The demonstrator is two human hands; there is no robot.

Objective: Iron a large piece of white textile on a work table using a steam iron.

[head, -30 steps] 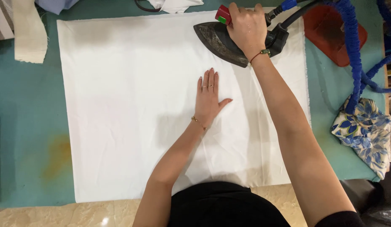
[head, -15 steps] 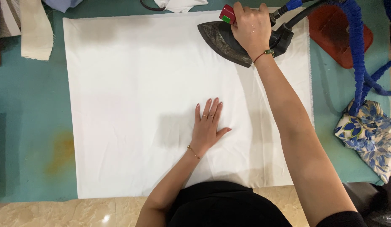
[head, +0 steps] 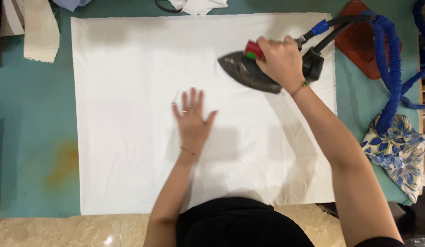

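A large white cloth (head: pixel 130 114) lies spread flat on a teal ironing table (head: pixel 29 137). My left hand (head: pixel 192 119) rests flat on the cloth near its middle, fingers spread. My right hand (head: pixel 278 59) grips the handle of a dark grey iron (head: pixel 244 73) with a red knob, which sits on the cloth's upper right part, tip pointing left. A black hose with a blue fitting (head: pixel 322 27) runs from the iron's back to the right.
A blue wrapped hose (head: pixel 390 68) loops over a red iron rest (head: pixel 358 41) at the top right. A blue floral cloth (head: pixel 397 151) lies at the right edge. A beige fabric strip (head: pixel 41 32) sits top left. A yellowish stain (head: pixel 61 162) marks the table.
The iron and my right hand have slid down and left across the cloth, away from its top edge. My left hand has shifted left on the cloth, still flat.
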